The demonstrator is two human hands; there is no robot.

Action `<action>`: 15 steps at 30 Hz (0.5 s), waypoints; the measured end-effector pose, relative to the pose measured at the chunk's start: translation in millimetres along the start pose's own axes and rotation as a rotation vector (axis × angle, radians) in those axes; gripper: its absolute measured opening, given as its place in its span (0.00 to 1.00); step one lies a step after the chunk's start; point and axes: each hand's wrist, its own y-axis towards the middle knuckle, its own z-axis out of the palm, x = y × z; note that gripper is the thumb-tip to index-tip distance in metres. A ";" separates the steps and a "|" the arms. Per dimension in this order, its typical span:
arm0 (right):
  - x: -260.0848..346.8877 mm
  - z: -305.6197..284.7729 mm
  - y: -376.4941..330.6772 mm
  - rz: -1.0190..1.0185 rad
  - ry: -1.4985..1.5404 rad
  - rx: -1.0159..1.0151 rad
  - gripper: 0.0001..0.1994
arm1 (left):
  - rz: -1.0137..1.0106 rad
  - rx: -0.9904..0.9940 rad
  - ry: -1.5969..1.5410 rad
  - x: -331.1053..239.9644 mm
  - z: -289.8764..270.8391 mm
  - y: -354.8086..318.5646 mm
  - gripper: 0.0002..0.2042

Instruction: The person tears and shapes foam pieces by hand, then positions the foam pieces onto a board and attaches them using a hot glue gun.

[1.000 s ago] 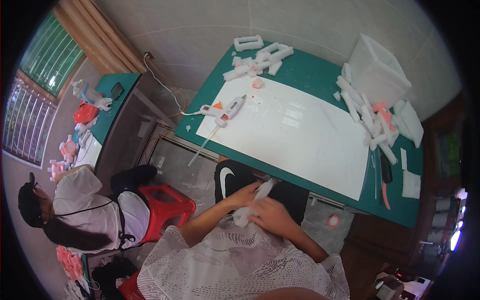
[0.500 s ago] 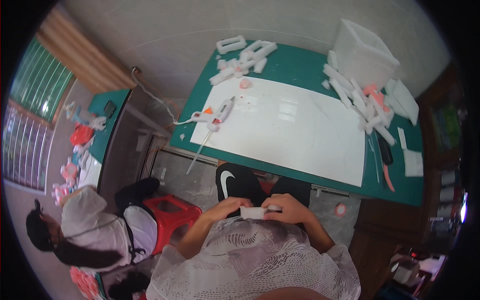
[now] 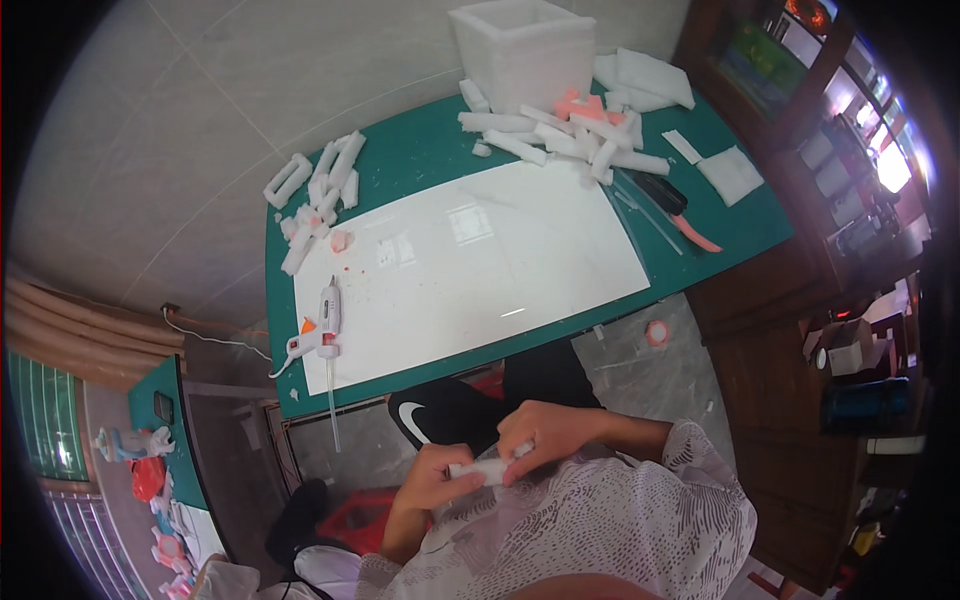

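A small white foam piece [image 3: 490, 470] is held above my lap, close to my body. The fingers of my left hand [image 3: 436, 478] close round its left end. My right hand [image 3: 540, 435] grips the other end from above, its fingertips pressed on the foam. Both hands partly cover the piece, so its full shape is hidden. On the table beyond lies a white glue gun [image 3: 328, 312], with a clear glue stick [image 3: 335, 415] jutting from its back past the table edge.
A white board [image 3: 480, 260] covers much of the green tabletop [image 3: 400, 140]. Foam strips [image 3: 520, 135] and a foam box [image 3: 525, 55] stand at the back; more foam offcuts [image 3: 320, 195] lie left. A black-and-pink cutting tool [image 3: 665, 195] rests right. Another person [image 3: 330, 570] sits at lower left.
My view has turned to the right, so the table appears shifted left. The foam piece is now tilted between my hands, and my right hand has come higher over it.
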 end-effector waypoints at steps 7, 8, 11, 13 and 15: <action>13.4 -44.6 -36.0 0.158 -0.063 -0.163 0.11 | 0.043 -0.730 -0.528 21.2 -33.1 -53.2 0.12; 15.3 -51.5 -33.0 0.158 -0.062 -0.144 0.11 | 0.044 -0.748 -0.536 22.1 -33.9 -55.0 0.12; 15.9 -55.1 -15.6 0.096 -0.229 -0.300 0.12 | 0.068 -0.466 -0.062 14.2 -27.6 -42.8 0.08; 8.7 -35.9 9.6 0.030 -0.204 -0.308 0.12 | 0.122 -0.338 0.127 -5.0 -7.2 -1.5 0.10; -0.4 -22.0 19.6 0.118 -0.194 -0.214 0.15 | 0.132 -0.357 0.210 -15.0 2.4 18.9 0.12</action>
